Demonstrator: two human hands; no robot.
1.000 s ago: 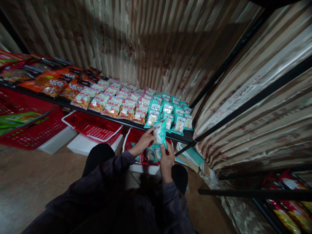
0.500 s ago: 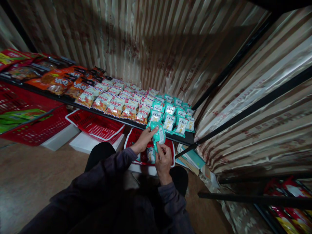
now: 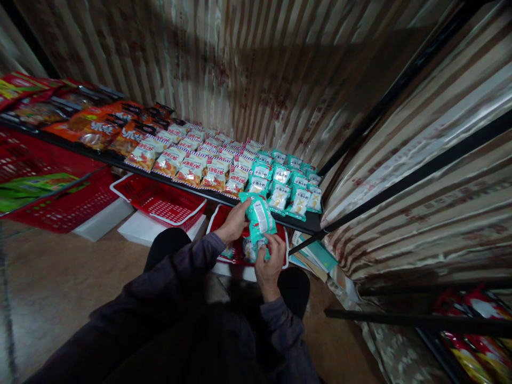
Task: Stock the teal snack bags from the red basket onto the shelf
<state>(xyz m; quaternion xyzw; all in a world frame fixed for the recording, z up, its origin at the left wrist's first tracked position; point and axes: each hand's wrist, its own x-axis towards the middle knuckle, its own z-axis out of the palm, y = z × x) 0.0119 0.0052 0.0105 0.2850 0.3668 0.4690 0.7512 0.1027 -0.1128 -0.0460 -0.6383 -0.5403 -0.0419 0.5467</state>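
Observation:
A teal snack bag is tilted above the front edge of the shelf, its plain back with a pale label panel facing up. My left hand grips its left edge, thumb on top. At the bag's lower end is my right hand, fingers curled and thumb apart; the fingertips are close to the bag, and whether they touch it I cannot tell. Below both hands stands a red basket with a white rim, holding a few more teal bags. Rows of matching teal bags lie on the shelf just beyond.
The black shelf also carries rows of white-and-orange snack bags and orange packets. Another red basket sits under it on a white box. A black frame bar slants along the right, near a pleated curtain.
The teal bag has turned to lie flatter, showing more of its back. My right fingers have loosened from its lower end, while my left hand keeps hold. The view has shifted slightly.

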